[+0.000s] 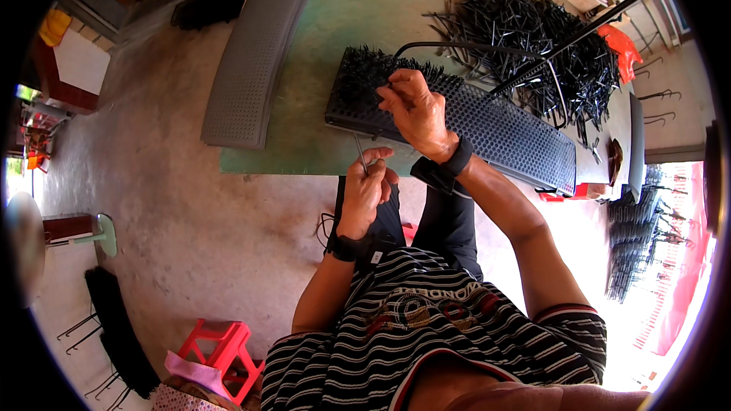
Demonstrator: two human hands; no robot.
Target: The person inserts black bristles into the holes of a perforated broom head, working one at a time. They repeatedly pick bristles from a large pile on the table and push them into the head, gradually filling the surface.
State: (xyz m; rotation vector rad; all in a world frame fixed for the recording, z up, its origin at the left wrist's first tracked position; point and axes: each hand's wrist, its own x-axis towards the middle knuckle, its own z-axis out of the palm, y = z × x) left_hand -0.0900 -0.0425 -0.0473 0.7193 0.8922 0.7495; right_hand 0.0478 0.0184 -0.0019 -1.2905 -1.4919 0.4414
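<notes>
A long dark perforated board [502, 133] lies slantwise along the near edge of the green table. Short black bristle tufts [362, 76] stand packed in its left end, while the right part shows bare holes. My right hand [417, 114] is above the board beside the tufts, thumb and fingers pinched together. What sits between those fingertips is too small to make out. Lower and to the left, at the table's edge, my left hand [365, 194] is closed around a thin metal rod [361, 151]. The rod's upper end points up toward the board's near edge.
A heap of loose black bristle bundles [541, 53] covers the table's far right. A bent black metal frame [472, 47] arches over the board. Grey perforated panels [259, 53] lie stacked at the table's left edge. A red stool [221, 354] stands on the floor at lower left.
</notes>
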